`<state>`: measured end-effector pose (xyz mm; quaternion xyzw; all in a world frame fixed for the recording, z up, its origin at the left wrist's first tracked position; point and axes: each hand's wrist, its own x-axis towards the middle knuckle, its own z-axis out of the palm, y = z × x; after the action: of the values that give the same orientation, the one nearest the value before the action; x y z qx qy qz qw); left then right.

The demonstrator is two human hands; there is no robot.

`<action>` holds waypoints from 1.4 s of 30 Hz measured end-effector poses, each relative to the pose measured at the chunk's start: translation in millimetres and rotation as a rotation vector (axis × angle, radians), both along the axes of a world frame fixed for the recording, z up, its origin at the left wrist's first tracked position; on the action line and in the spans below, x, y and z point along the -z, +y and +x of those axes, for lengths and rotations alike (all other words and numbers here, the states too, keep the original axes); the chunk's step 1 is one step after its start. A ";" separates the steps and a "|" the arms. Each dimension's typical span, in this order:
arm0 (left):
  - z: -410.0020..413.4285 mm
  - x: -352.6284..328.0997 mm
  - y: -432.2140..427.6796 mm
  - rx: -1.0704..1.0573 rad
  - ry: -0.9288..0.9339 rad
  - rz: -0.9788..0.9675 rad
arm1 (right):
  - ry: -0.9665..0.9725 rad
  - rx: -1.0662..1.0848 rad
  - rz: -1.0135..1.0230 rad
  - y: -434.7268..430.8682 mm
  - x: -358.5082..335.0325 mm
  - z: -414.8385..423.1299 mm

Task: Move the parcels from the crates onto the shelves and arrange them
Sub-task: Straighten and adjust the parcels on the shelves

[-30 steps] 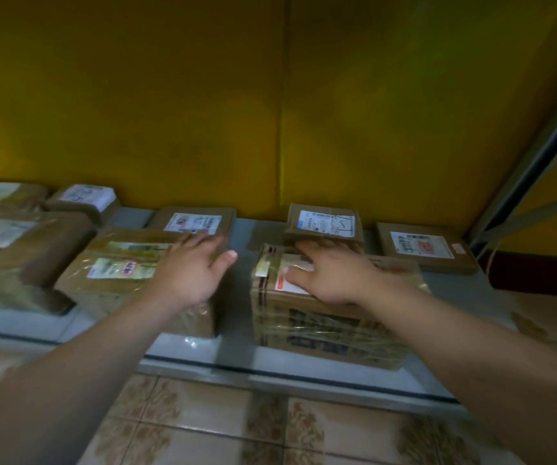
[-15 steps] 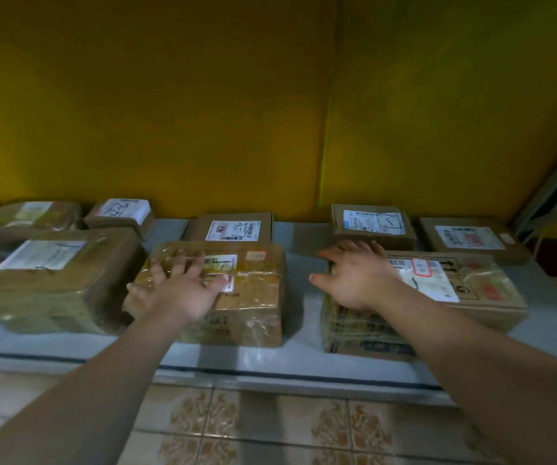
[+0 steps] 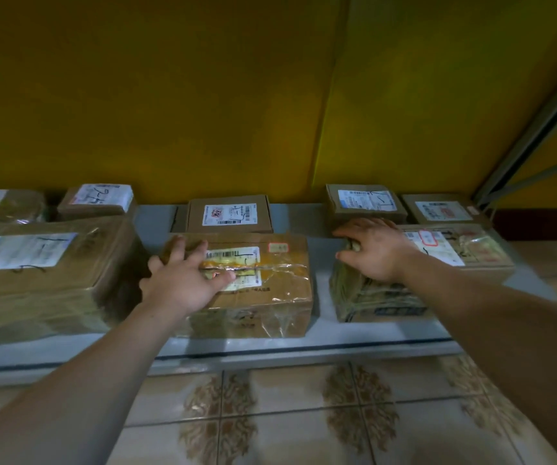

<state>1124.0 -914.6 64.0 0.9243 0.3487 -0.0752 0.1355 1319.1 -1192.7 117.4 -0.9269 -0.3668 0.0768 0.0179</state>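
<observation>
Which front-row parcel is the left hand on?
The middle parcel, its yellow-taped seam under the left hand. The big parcel to its left is untouched; the right hand rests on the right parcel.

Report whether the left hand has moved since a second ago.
Yes. The left hand shifted left: it was straight in front of the flat box by the wall; now it rests left of it, on the taped parcel.

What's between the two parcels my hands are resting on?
Nothing: only bare shelf separates the taped parcel from the wrapped parcel, per the head view.
</observation>
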 end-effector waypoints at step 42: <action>-6.3 9.5 -0.1 0.045 -0.041 0.078 | 0.058 -0.413 -0.315 231.6 89.4 83.9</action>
<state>1117.7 -914.7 54.5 0.9379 0.3276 -0.0455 0.1050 1403.0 -961.2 28.1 -0.8211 -0.5311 0.1618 -0.1323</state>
